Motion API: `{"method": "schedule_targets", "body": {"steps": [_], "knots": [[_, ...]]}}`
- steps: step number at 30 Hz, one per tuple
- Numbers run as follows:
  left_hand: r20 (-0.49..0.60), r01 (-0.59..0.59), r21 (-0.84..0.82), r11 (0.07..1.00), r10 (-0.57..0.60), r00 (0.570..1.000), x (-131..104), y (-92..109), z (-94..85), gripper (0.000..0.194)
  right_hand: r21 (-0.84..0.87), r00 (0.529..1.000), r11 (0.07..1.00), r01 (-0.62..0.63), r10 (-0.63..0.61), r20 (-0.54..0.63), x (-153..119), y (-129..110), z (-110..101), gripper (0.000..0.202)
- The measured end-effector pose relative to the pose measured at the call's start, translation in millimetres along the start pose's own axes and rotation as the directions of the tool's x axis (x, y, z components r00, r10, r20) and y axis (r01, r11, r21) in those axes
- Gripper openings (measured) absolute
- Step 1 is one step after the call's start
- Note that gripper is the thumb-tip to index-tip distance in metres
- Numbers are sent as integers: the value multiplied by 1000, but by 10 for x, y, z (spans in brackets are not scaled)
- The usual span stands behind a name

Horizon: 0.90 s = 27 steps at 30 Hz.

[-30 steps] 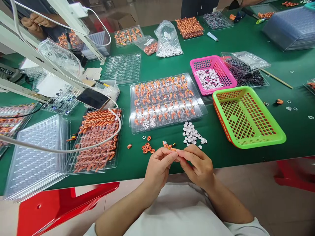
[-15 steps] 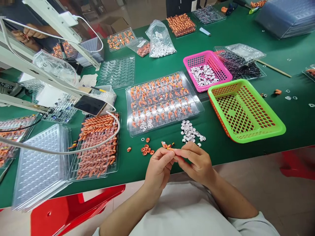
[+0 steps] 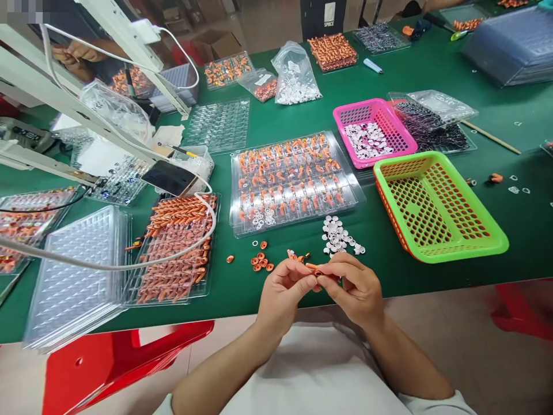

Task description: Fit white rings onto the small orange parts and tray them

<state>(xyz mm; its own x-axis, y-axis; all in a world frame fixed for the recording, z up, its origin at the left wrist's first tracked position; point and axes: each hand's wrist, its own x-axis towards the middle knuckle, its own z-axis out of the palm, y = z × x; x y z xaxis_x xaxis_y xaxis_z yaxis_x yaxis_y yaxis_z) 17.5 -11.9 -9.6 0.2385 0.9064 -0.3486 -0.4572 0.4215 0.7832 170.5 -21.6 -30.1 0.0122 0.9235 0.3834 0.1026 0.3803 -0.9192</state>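
My left hand and my right hand meet at the table's near edge, fingertips pinched together on a small orange plastic part. A dark round opening shows on the part; the fingers cover much of the rest. Just beyond my fingertips lie a few orange pieces with bits of white and yellow. Several orange cup-shaped pieces rest on the table to the left. Beyond my right hand is a pile of white round caps. Farther back stands a clear tray filled with orange parts and some white rings.
A green basket and a pink basket holding white caps stand to the right. Trays of orange parts, stacked clear trays and a phone are on the left. A white cable loops over them. Another person's hands work at far left.
The orange part has turned between my fingers, so its dark opening now shows. My fingertips have spread slightly apart along it. The view has shifted a little.
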Motion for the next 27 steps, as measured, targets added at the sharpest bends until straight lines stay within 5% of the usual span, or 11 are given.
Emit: {"method": "schedule_targets", "body": {"steps": [6, 17, 27], "knots": [[123, 67, 51, 996, -73, 990, 27, 96, -57, 32, 43, 999, 999, -4, 2, 50, -56, -19, -49, 36], [217, 62, 200, 978, -106, 970, 33, 247, -108, 15, 69, 987, 993, 98, -106, 119, -48, -36, -84, 48], [243, -52, 262, 964, -14, 970, 28, 226, -177, 11, 66, 993, 993, -93, 88, 76, -58, -77, -2, 31]]}}
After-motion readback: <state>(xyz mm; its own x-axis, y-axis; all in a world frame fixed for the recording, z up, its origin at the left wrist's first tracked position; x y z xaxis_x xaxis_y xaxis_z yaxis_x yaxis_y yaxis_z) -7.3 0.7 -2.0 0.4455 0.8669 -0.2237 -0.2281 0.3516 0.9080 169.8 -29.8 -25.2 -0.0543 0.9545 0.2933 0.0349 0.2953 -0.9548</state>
